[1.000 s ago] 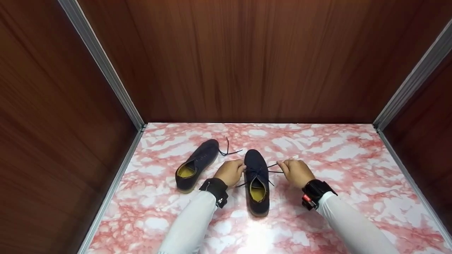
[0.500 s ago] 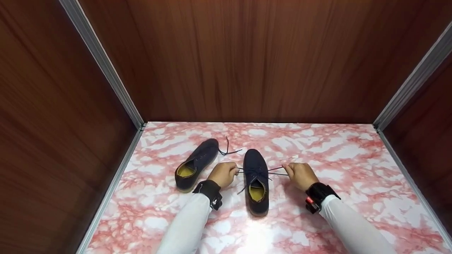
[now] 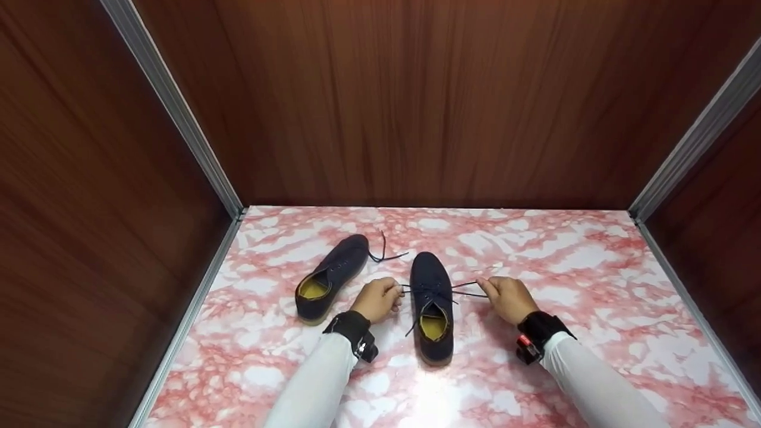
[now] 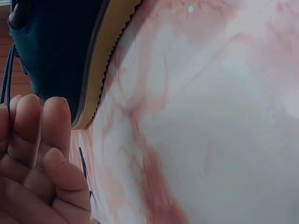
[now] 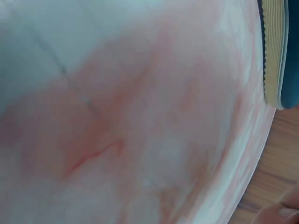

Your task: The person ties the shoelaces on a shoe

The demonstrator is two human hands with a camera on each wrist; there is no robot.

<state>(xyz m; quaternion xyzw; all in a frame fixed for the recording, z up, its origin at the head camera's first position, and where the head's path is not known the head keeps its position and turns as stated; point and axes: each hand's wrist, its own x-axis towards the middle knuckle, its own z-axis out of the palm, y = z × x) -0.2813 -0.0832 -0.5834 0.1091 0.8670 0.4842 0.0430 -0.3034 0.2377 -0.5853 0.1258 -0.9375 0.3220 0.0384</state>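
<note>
A dark navy lace-up shoe [image 3: 430, 272] with a yellow insole stands between my hands, toe pointing away. On its left side my left hand [image 3: 377, 300] pinches a loop of the shoelace [image 3: 406, 289], stretched out from the shoe. My right hand [image 3: 509, 298] grips another stretch of lace [image 3: 465, 285] on the right, two strands drawn sideways. In the left wrist view, lace strands [image 4: 8, 77] run into the curled fingers [image 4: 26, 119] beside the tan sole [image 4: 96, 60]. Only a bit of the right fingers [image 5: 280, 212] shows in the right wrist view; their grip is out of frame.
A matching shoe [image 3: 346, 260] lies angled at the left, its loose lace [image 3: 383, 257] trailing beyond the toe. The red-and-white marbled surface [image 3: 565, 255] is bounded by a brown wood-grain back panel [image 3: 416, 119] and side panels with metal edge strips [image 3: 184, 125].
My left hand has moved left from the shoe's side, drawing a lace loop out, then slightly toward me. My right hand has shifted a little right and nearer. Both shoes stay in place.
</note>
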